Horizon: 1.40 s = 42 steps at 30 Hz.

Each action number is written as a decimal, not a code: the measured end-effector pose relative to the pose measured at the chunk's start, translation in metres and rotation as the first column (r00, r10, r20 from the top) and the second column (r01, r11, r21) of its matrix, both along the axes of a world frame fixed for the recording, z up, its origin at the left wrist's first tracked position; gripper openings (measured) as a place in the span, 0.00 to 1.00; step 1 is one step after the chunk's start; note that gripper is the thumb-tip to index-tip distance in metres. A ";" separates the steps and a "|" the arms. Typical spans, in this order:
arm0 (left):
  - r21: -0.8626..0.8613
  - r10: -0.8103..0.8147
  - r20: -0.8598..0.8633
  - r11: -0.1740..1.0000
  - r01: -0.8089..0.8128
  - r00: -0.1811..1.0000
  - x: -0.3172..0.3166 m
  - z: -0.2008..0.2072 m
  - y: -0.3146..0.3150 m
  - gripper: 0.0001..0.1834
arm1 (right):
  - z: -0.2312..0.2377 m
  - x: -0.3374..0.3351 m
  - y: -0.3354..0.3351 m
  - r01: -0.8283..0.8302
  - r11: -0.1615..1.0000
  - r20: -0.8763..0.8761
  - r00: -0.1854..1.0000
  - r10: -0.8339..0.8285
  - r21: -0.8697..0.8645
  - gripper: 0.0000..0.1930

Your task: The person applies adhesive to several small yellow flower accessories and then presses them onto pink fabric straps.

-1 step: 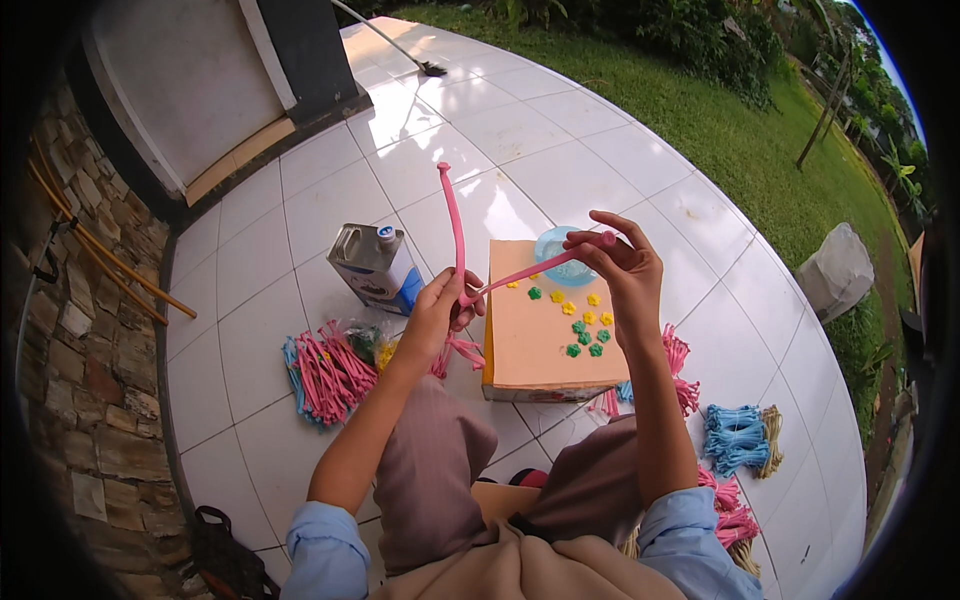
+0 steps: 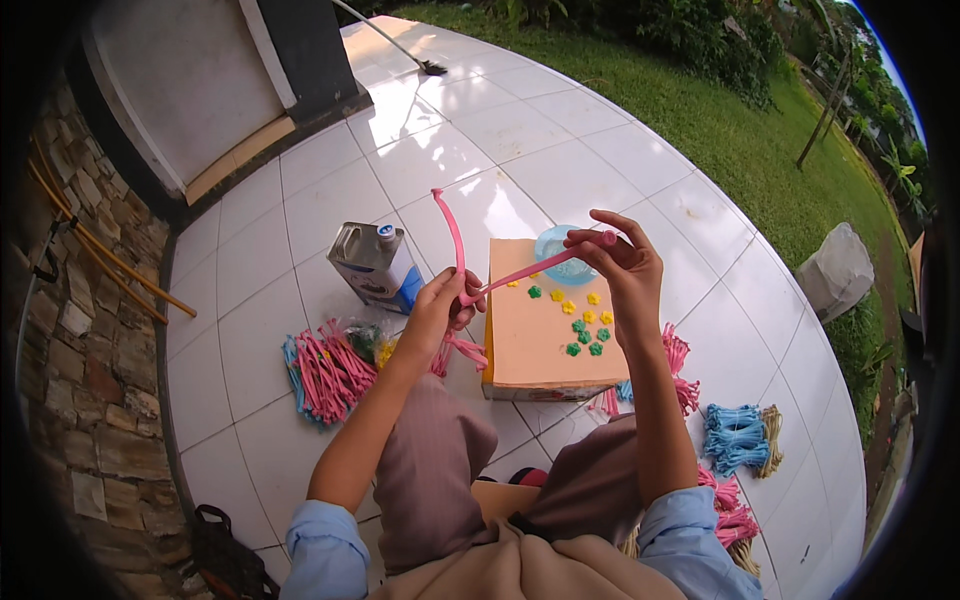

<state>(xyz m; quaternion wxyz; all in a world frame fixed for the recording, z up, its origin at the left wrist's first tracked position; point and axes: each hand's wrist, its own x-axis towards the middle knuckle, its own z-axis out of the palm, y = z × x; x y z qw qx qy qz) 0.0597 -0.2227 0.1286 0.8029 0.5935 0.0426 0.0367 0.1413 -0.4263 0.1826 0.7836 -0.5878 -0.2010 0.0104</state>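
Observation:
My left hand (image 2: 444,300) is closed around the middle of a pink cord-like strand (image 2: 520,270), which has a small knob at its tip. One length rises from this hand and bends to the left, and a short tail hangs below. In the fingers of my right hand (image 2: 628,265) the other length is pinched near its knobbed end and pulled taut between both hands. Under the right hand stands a cardboard box (image 2: 530,345) with yellow flower pieces (image 2: 569,308) and green flower pieces (image 2: 584,338) on top, beside a pale blue round dish (image 2: 560,262).
A metal can (image 2: 375,268) with a blue cap stands left of the box. Pink and blue strand bundles (image 2: 330,375) lie by my left knee, more blue bundles (image 2: 738,440) at the right. A white sack (image 2: 838,270) stands near the grass, a broom (image 2: 430,68) far off.
The free upper length of the pink strand has drooped; its tip sits lower and slightly farther left. Both hands look unmoved.

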 end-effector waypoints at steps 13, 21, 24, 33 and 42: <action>0.004 0.040 -0.042 0.999 -0.040 0.998 0.003 -0.002 -0.014 0.12 | -0.025 0.031 -0.028 0.059 0.970 -0.147 0.985 -0.095 -0.234 0.22; -0.072 0.002 -0.235 0.997 -0.019 0.972 0.013 -0.008 -0.038 0.13 | -0.124 0.032 -0.049 -0.361 0.174 -0.249 0.852 0.460 -0.916 0.12; -0.066 -0.020 -0.299 0.998 0.000 0.954 0.018 -0.013 -0.044 0.13 | -0.124 0.030 -0.046 -0.179 0.252 -0.069 0.917 0.393 -0.951 0.11; -0.216 0.084 -0.203 0.968 -0.129 0.976 0.029 -0.013 -0.031 0.14 | -0.157 0.067 -0.043 0.085 0.490 0.213 0.954 0.212 -0.867 0.11; -0.173 0.038 -0.177 0.982 -0.070 0.983 0.027 -0.010 -0.030 0.14 | -0.182 0.066 -0.019 0.317 0.368 0.420 0.874 0.244 -0.874 0.14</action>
